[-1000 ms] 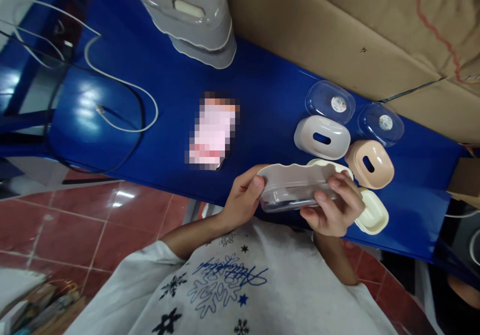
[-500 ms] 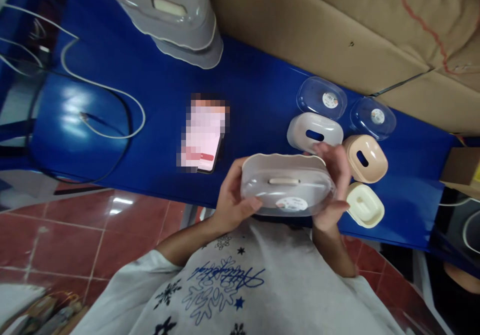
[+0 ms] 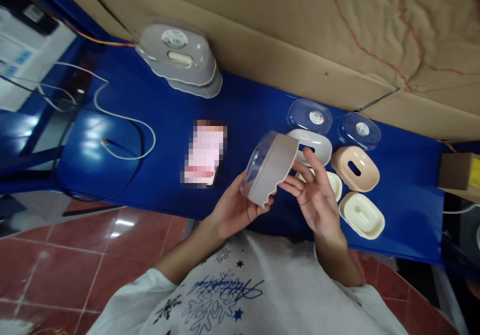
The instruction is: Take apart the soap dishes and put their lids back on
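My left hand (image 3: 239, 207) is wrapped round a grey soap box (image 3: 273, 170) with a clear lid, tipped on its side so its wavy bottom rim faces right. My right hand (image 3: 317, 192) has its fingers spread at that rim; the fingertips lie by the open underside, and whether they press on it I cannot tell. Behind it are a grey tray with a slot (image 3: 319, 149), a beige tray with a slot (image 3: 356, 169) and a cream tray (image 3: 362, 216). Another cream piece (image 3: 333, 186) is partly hidden by my right hand.
Two clear lids (image 3: 309, 116) (image 3: 359, 131) lie behind the trays. Stacked grey soap boxes (image 3: 183, 57) stand at the back left. A phone (image 3: 205, 154) and a white cable (image 3: 152, 142) lie on the blue table (image 3: 251, 102). Brown cardboard (image 3: 262, 40) lines the back.
The soap box has turned from upright onto its side, its underside now facing right. My right hand has let go of its end and spread its fingers. The camera view has shifted.
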{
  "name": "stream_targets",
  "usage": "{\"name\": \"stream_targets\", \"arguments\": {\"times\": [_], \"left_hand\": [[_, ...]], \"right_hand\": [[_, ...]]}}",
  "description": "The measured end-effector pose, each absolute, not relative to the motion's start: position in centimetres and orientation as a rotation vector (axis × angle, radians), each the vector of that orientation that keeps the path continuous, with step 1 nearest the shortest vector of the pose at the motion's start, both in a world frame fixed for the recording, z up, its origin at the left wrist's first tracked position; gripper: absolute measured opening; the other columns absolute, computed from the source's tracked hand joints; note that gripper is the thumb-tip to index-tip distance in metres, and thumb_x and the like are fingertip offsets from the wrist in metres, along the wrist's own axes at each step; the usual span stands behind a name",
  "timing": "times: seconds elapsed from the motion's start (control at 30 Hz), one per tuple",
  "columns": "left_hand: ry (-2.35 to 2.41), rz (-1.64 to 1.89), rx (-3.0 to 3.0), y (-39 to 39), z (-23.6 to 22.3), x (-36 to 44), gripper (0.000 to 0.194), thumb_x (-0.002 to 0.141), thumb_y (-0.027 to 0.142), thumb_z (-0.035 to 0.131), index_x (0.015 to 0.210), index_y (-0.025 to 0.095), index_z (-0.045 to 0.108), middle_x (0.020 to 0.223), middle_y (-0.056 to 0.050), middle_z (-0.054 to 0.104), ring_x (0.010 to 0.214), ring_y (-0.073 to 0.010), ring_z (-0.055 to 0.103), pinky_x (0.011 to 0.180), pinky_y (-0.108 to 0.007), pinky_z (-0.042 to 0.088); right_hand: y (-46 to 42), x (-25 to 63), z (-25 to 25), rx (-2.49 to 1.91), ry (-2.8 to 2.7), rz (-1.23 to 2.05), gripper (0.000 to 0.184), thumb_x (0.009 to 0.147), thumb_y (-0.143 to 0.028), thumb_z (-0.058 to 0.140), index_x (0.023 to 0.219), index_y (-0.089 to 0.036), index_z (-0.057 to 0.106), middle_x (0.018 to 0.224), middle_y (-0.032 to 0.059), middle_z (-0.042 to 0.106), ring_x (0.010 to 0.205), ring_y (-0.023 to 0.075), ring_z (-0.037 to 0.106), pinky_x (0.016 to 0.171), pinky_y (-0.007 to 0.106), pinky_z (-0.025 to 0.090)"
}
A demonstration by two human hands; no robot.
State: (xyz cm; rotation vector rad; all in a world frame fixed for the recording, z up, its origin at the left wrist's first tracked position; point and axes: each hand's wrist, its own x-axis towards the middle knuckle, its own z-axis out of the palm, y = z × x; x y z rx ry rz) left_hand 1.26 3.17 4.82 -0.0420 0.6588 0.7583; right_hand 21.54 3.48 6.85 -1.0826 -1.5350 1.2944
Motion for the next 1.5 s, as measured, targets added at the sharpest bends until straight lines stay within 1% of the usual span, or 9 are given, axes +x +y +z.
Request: {"name": "stream_targets", "arguments": {"times": [0.1, 0.23, 0.37, 0.53, 0.7, 0.87, 1.07, 1.27, 1.5], "left_hand": [[0.753, 0.92, 0.046, 4.1, 5.0, 1.5, 0.041, 0.099, 0.059, 0.07, 0.117, 0.022, 0.076, 0.114, -0.01, 0.08, 0.095, -0.0209, 0.078, 0.075, -0.028, 0.066], [0.951, 1.403, 0.232, 6.5, 4.7, 2.6, 0.035, 0.099, 0.05, 0.073, 0.125, 0.028, 0.067, 0.144, -0.007, 0.071, 0.134, -0.0244, 0.067, 0.104, -0.037, 0.061], [1.053, 1.516, 0.228, 9.2, 3.9, 3.7, 0.042, 0.092, 0.039, 0.083, 0.123, 0.03, 0.056, 0.142, -0.004, 0.071, 0.127, -0.0202, 0.071, 0.113, -0.044, 0.055], [1.102, 1.479, 0.215, 11.9, 3.5, 4.2, 0.047, 0.091, 0.034, 0.083, 0.125, 0.031, 0.05, 0.129, -0.004, 0.074, 0.118, -0.0193, 0.075, 0.111, -0.043, 0.055], [1.169, 1.46, 0.237, 13.0, 3.5, 4.6, 0.049, 0.09, 0.023, 0.08, 0.129, 0.029, 0.051, 0.121, -0.004, 0.076, 0.121, -0.0169, 0.073, 0.118, -0.04, 0.05], [1.166, 1.464, 0.38, 12.3, 4.1, 4.7, 0.061, 0.083, 0.014, 0.081, 0.136, 0.03, 0.056, 0.149, -0.006, 0.067, 0.148, -0.021, 0.057, 0.13, -0.041, 0.037], [1.25, 1.379, 0.488, 9.2, 3.9, 3.9, 0.07, 0.089, 0.021, 0.078, 0.153, 0.034, 0.052, 0.177, -0.007, 0.038, 0.167, -0.0235, 0.029, 0.134, -0.04, 0.03], [1.31, 1.177, 1.35, 3.8, 2.5, 2.7, 0.067, 0.097, 0.032, 0.075, 0.158, 0.035, 0.048, 0.176, -0.011, 0.038, 0.166, -0.0308, 0.031, 0.135, -0.057, 0.025], [1.432, 0.89, 1.752, 3.0, 2.1, 1.9, 0.073, 0.092, 0.028, 0.078, 0.159, 0.032, 0.049, 0.18, -0.015, 0.025, 0.166, -0.0409, 0.028, 0.132, -0.066, 0.031]], "right_hand": [[3.3, 21.7, 6.3, -1.114, -1.592, 1.178, 0.065, 0.114, -0.049, 0.039, 0.173, -0.033, 0.016, 0.163, 0.018, 0.053, 0.133, 0.0298, 0.071, 0.103, 0.053, 0.066], [3.4, 22.7, 5.4, -1.301, -1.7, 0.824, 0.062, 0.111, -0.031, 0.054, 0.169, -0.032, 0.032, 0.162, 0.0137, 0.056, 0.144, 0.0281, 0.062, 0.116, 0.053, 0.059], [3.9, 24.4, 5.1, -1.407, -1.977, 0.52, 0.051, 0.108, -0.027, 0.06, 0.158, -0.031, 0.051, 0.158, 0.0113, 0.06, 0.153, 0.0304, 0.052, 0.126, 0.059, 0.047], [4.3, 25.3, 4.5, -1.431, -2.211, 0.39, 0.05, 0.11, -0.032, 0.058, 0.158, -0.028, 0.049, 0.165, 0.013, 0.053, 0.161, 0.034, 0.042, 0.132, 0.069, 0.032], [4.2, 25.6, 4.0, -1.458, -2.266, 0.358, 0.049, 0.111, -0.034, 0.055, 0.158, -0.027, 0.049, 0.168, 0.0131, 0.051, 0.163, 0.0345, 0.039, 0.132, 0.07, 0.029], [4.0, 26.0, 3.9, -1.504, -2.297, 0.326, 0.048, 0.111, -0.035, 0.054, 0.157, -0.021, 0.051, 0.165, 0.0162, 0.054, 0.161, 0.0348, 0.042, 0.133, 0.07, 0.026], [3.8, 24.8, 4.4, -1.492, -2.327, 0.445, 0.044, 0.112, -0.031, 0.054, 0.155, -0.023, 0.054, 0.156, 0.0146, 0.064, 0.148, 0.0322, 0.058, 0.131, 0.072, 0.027], [2.0, 26.6, 5.9, -1.227, -2.407, 0.623, 0.05, 0.11, -0.031, 0.057, 0.16, -0.029, 0.05, 0.164, 0.0082, 0.057, 0.156, 0.0272, 0.051, 0.132, 0.063, 0.039], [-2.5, 30.4, 5.0, -1.516, -2.417, 0.483, 0.041, 0.106, -0.029, 0.066, 0.147, -0.027, 0.062, 0.143, 0.0096, 0.072, 0.136, 0.0319, 0.066, 0.12, 0.066, 0.049]]}}
